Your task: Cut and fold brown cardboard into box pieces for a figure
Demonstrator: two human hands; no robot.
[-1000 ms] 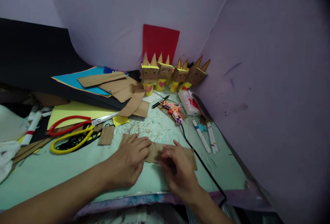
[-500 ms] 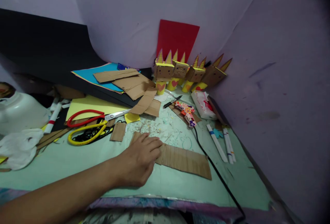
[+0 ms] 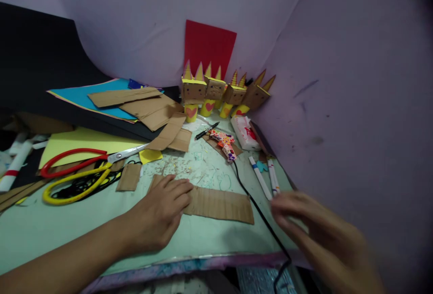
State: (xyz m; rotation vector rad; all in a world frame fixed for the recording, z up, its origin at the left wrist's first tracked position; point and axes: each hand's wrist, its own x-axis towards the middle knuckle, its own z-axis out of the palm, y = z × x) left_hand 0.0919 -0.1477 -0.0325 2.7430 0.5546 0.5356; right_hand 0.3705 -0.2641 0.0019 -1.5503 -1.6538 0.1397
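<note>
While left hand (image 3: 160, 213) part-hides cardboard (image 3: 221, 204), right hand (image 3: 324, 231) blurred

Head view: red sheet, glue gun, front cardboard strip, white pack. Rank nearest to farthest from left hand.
From the left hand:
1. Cardboard strip: under the hand, extending right.
2. Glue gun: beyond, to the right.
3. White pack: farther right and back.
4. Red sheet: at the very back.

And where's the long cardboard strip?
In the head view, the cardboard strip lies below centre on the table, partly under the left hand, its right end by the black cord.
</note>
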